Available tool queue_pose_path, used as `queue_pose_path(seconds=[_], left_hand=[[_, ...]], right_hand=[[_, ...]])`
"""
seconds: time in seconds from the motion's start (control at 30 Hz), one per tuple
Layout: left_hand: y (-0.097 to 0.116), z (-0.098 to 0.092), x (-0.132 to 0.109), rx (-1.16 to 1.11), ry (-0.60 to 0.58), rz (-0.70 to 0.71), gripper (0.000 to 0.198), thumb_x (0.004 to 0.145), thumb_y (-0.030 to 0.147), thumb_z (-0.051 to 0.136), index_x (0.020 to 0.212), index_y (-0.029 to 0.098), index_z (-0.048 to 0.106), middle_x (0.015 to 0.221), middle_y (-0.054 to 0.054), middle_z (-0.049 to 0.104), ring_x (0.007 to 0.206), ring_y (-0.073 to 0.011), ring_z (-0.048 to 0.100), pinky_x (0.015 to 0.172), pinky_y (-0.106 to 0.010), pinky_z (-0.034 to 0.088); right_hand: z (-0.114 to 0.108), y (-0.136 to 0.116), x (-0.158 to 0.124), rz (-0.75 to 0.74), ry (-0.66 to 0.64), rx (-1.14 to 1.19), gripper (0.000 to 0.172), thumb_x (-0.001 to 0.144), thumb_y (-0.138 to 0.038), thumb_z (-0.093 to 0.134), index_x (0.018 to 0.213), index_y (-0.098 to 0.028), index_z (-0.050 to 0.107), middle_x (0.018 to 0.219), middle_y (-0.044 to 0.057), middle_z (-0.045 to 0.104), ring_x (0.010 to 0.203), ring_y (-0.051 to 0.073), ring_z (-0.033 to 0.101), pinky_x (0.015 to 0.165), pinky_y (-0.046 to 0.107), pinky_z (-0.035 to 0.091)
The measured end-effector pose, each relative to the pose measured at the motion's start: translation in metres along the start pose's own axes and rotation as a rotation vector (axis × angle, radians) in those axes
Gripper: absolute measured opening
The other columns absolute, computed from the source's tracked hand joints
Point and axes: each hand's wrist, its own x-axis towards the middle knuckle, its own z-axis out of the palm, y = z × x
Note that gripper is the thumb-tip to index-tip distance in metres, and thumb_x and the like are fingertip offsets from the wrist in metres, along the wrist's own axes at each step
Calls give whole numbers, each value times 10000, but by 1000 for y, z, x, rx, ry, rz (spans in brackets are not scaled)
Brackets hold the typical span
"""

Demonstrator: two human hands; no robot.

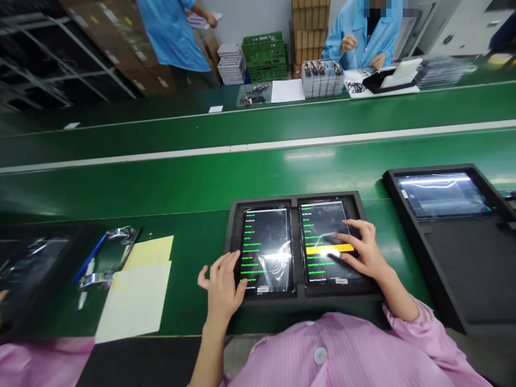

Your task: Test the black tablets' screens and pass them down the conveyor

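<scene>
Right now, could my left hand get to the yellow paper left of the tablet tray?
Probably yes. The left hand rests at the left tablet edge, holding nothing, and only bare green belt lies between it and the yellow paper.

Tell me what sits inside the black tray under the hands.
Two tablets lie side by side in the black tray: left tablet, right tablet, both showing green text. The left hand and right hand cover parts of their screens.

2 tablets lie flat, portrait, side by side in a black tray point(298, 295), lower centre of frame. The left tablet point(266, 250) shows green text lines on black. The right tablet point(320, 226) shows the same, plus 1 yellow bar.
</scene>
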Motion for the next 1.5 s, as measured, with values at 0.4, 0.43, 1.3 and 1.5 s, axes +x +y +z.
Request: queue_pose_path(seconds=[0.4,0.43,1.3,1.5], left_hand=[[-5,5,12,-42,-157,-59,653,992,593,211,1369,201,571,1455,-199,387,1311,-372,411,1037,-551,404],[-6,5,12,-40,-151,-54,651,994,589,212,1371,196,570,1455,-203,384,1309,-374,413,1035,-555,409],[27,32,168,-177,-382,483,250,972,336,423,805,204,555,1251,-129,658,1123,-244,637,949,-410,510],[30,48,157,-123,-316,667,294,981,358,420,743,211,512,1021,-104,712,984,-232,668,968,-425,503]], right_hand=[[2,-7,7,60,-190,-95,397,983,-527,465,1225,-290,672,1334,134,475,1182,364,399,1032,599,295],[3,-7,8,52,-197,-109,407,980,-545,471,1237,-299,669,1345,132,466,1186,364,397,1041,606,285],[22,46,66,172,-131,-169,431,982,-474,506,1329,-230,586,1331,179,472,1224,367,432,995,560,420],[22,41,61,164,-156,-232,404,968,-486,554,1271,-231,632,1371,177,440,1256,366,413,1038,551,392]])
